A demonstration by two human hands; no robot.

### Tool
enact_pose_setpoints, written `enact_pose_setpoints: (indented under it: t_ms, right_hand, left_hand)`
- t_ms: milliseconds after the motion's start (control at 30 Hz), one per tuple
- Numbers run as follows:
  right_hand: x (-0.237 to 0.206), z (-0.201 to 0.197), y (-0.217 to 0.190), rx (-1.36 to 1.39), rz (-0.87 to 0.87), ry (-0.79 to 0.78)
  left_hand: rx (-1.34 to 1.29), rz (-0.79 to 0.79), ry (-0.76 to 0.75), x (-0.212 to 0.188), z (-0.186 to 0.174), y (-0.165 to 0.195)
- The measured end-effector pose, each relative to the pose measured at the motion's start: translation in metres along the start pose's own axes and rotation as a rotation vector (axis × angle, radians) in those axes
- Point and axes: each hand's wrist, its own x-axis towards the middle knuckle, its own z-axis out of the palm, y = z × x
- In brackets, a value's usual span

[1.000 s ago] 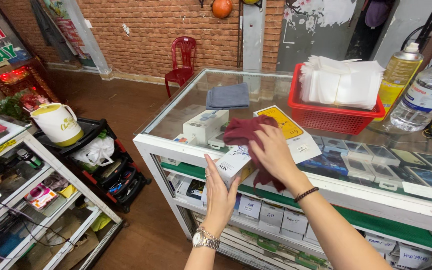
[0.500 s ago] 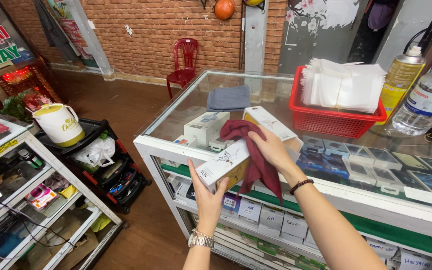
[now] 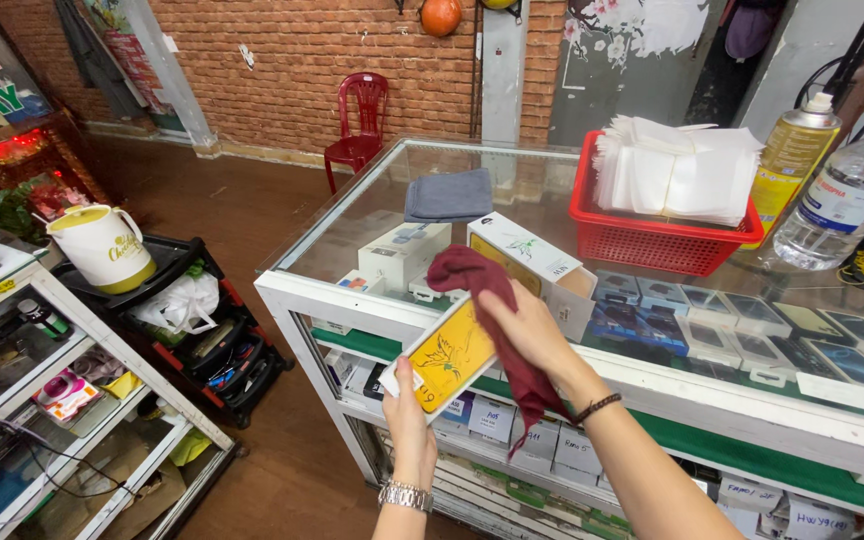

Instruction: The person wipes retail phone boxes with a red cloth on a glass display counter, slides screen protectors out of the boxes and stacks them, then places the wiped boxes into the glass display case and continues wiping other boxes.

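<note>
Flat white box (image 3: 444, 362) with yellow printed face, tilted up off the glass counter edge, half covered on its right by a dark red cloth (image 3: 497, 310) draped downward, possibly pressed against the box face.

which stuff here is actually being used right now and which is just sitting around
In use: yellow box in left hand; maroon cloth in right hand.
Lying about: grey cloth, red basket, spray can, water bottle, white jug.

Folded towel (image 3: 449, 195) on glass counter (image 3: 372, 215); basket (image 3: 657, 235) to its right, bottles (image 3: 847, 195) beyond.
</note>
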Motion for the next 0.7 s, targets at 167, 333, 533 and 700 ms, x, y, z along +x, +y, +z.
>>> enact_pose_setpoints:
  t_ms: [167,333,533,700]
  right_hand:
    - [-0.079,0.023,-0.014,-0.384,-0.546,0.270]
    - [-0.081,0.017,-0.027,-0.598,-0.669,0.090]
    - [-0.075,0.006,-0.012,-0.596,-0.612,0.126]
    - [-0.079,-0.041,0.025,-0.592,-0.575,0.197]
  left_hand:
    - [-0.122,-0.296,0.149,-0.015,0.010,-0.007]
    - [-0.206,-0.293,0.035,-0.036,0.042,-0.034]
    - [-0.267,-0.321,0.032,-0.044,0.048,-0.043]
    - [-0.345,-0.238,-0.018,-0.053,0.055,-0.045]
